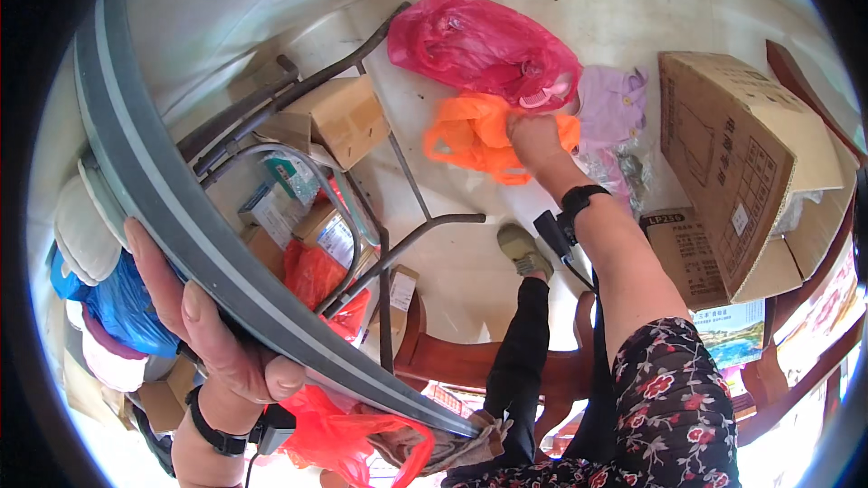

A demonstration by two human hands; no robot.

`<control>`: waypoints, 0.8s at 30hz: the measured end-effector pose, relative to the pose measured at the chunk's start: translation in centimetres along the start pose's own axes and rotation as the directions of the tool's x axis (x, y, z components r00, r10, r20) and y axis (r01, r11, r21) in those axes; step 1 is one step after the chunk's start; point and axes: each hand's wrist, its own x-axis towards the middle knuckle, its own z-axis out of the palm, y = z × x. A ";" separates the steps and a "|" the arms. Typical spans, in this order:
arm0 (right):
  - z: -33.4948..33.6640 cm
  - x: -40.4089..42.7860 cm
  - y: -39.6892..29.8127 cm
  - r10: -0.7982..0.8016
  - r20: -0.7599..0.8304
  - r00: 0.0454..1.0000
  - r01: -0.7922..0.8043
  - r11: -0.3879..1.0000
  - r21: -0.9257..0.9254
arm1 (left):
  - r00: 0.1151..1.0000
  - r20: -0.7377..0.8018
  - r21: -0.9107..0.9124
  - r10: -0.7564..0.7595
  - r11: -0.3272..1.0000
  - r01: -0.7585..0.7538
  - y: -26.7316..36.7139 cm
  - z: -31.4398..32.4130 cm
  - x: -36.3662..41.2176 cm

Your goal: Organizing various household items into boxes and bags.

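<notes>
On the floor ahead, my right hand (536,135) grips a crumpled orange plastic bag (475,135). The bag looks slightly blurred at its left side. Just beyond it lies a large pink-red plastic bag (475,44), and a pink comb (542,95) shows at its near end. A folded lilac buttoned garment (610,105) is right of the orange bag, with clear plastic packaging (614,173) below. My left hand (217,339) holds the grey edge of a table (203,237), its fingers along the rim; part of the palm is hidden.
A metal folding frame (386,254) stands left of my foot, with a cardboard box (346,122) and red bags (312,274) around it. An open carton (729,176) is at right. Wooden furniture (468,356) is near my legs. A blue bag (135,305) sits far left.
</notes>
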 end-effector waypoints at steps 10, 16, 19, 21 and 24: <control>0.9 -0.6 1.2 -0.098 -0.265 0.959 0.076 0.993 -0.092 | 0.997 0.080 0.054 -0.001 0.999 -0.003 0.3 -0.3 0.3; -1.0 4.6 4.7 -0.188 -0.627 0.756 -0.016 0.952 -0.305 | 0.985 0.072 -0.040 -0.156 0.986 0.159 -1.8 -1.0 -5.9; 0.4 4.3 4.1 0.058 -0.151 0.987 -0.093 0.967 -0.237 | 0.970 0.044 -0.196 -0.240 0.950 0.244 -1.4 -0.8 -5.4; 0.6 2.1 3.4 -0.006 -0.257 0.966 -0.013 0.998 -0.069 | 0.991 0.096 -0.123 -0.098 0.986 0.110 -1.8 -1.0 -4.9; -0.9 -1.7 -0.7 0.064 -0.369 0.927 -0.010 0.989 0.146 | 0.990 0.139 0.070 -0.012 0.998 0.002 -0.9 -2.1 -1.5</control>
